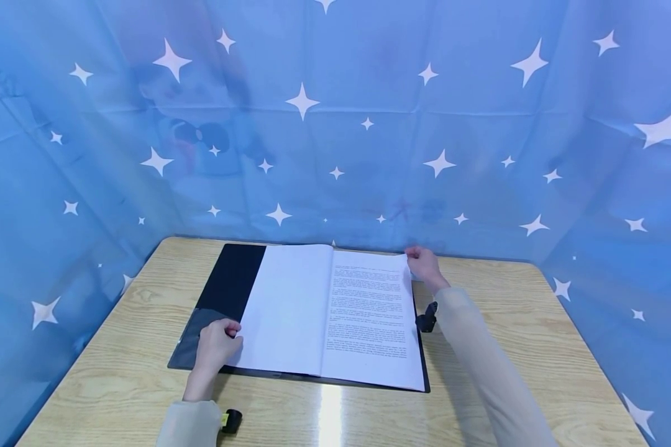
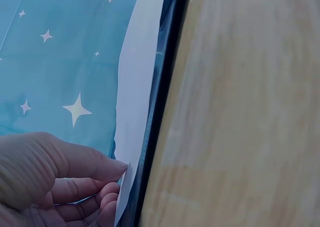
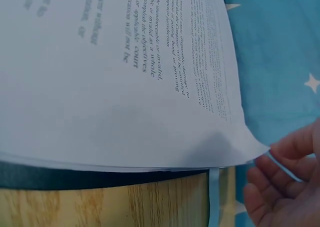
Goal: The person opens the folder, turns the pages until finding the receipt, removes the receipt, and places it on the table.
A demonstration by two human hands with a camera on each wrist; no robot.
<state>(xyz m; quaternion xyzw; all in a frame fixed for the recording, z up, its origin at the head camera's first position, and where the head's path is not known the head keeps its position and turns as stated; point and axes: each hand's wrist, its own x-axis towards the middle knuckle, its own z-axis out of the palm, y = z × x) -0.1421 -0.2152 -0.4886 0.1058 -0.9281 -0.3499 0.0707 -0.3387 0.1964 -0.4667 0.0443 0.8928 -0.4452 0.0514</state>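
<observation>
An open black folder (image 1: 236,279) lies on the table with white paper spread across it. Its left page (image 1: 291,304) is blank, and the right page (image 1: 371,310) carries dense printed text. At the lower left corner of the blank page is my left hand (image 1: 217,344); the left wrist view shows its thumb on the sheet's edge, other fingers curled behind. My right hand (image 1: 423,265) pinches the top right corner of the printed page between thumb and fingers. In the right wrist view that page corner (image 3: 250,147) is drawn out to a point at the fingertips.
The wooden table (image 1: 514,347) extends on both sides of the folder. A blue curtain (image 1: 363,149) with white stars hangs right behind the table's far edge. A dark strap-mounted device (image 1: 427,318) sits at the right wrist, and another (image 1: 232,421) at the left.
</observation>
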